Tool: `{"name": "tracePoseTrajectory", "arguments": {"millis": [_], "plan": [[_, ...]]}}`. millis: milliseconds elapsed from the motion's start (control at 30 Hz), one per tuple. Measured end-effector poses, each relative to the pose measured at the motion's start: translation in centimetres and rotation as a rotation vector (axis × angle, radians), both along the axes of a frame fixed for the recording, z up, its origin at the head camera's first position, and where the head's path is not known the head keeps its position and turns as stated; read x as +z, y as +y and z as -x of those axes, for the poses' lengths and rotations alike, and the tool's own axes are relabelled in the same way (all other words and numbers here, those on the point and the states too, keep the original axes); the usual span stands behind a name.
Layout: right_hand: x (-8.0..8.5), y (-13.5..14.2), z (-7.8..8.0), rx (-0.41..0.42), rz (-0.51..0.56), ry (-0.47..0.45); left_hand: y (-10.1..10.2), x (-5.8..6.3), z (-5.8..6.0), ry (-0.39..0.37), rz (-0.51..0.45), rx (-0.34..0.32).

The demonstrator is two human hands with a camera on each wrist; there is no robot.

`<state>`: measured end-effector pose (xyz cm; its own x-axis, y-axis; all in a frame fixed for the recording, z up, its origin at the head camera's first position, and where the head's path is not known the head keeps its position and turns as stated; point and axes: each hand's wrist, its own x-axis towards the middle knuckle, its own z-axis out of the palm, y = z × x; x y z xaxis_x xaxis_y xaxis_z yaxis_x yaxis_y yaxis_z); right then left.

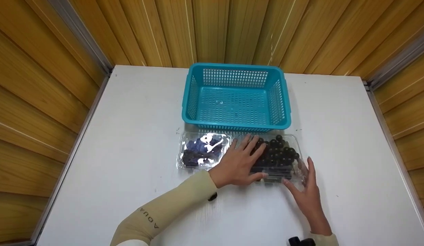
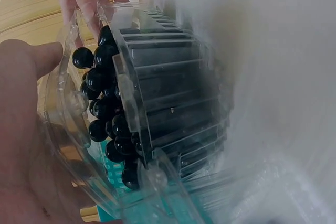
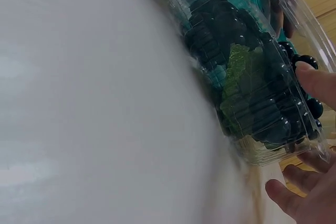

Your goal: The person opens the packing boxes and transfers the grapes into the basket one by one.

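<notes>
A clear plastic clamshell box [image 1: 276, 172] with dark grapes [image 1: 275, 150] lies in front of the blue basket. My left hand [image 1: 237, 164] rests flat on its lid, fingers straight and spread. In the left wrist view the lid [image 2: 79, 145] stands a little apart from the base, with grapes bulging in the gap. At the right front corner, my right hand [image 1: 307, 191] touches the box, thumb at the front edge and fingers along the side. A green leaf [image 3: 239, 77] shows through the wall in the right wrist view.
The blue plastic basket [image 1: 235, 124] stands just behind the boxes. To the left sits a second clear box [image 1: 205, 150] with dark bluish contents under a shiny lid. Wood-patterned walls [image 1: 212, 30] bound the white table [image 1: 130, 136] at the back and sides.
</notes>
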<state>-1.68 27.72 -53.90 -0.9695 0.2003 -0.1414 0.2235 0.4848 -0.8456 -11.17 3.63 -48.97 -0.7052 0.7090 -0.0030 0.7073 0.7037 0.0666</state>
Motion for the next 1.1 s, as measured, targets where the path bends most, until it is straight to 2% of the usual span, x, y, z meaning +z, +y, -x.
{"name": "tracePoseTrajectory", "arguments": {"millis": [167, 367, 633, 867, 1100], "plan": [[0.0, -0.1, 0.0, -0.045, 0.052, 0.011, -0.1, 0.2, 0.0, -0.01, 0.001, -0.003], [-0.1, -0.1, 0.0, -0.08, 0.105, -0.019, -0.1, 0.3, 0.1, -0.025, -0.011, -0.005], [-0.2, 0.0, -0.1, -0.009, 0.068, -0.036, -0.2, 0.5, 0.3, -0.045, -0.017, -0.004], [-0.2, 0.1, -0.3, -0.008, 0.068, -0.079, -0.3, 0.9, 0.4, -0.064, -0.018, -0.01], [-0.3, 0.1, -0.5, 0.013, 0.056, -0.036, -0.4, 1.3, 0.5, -0.067, -0.001, -0.02]]}}
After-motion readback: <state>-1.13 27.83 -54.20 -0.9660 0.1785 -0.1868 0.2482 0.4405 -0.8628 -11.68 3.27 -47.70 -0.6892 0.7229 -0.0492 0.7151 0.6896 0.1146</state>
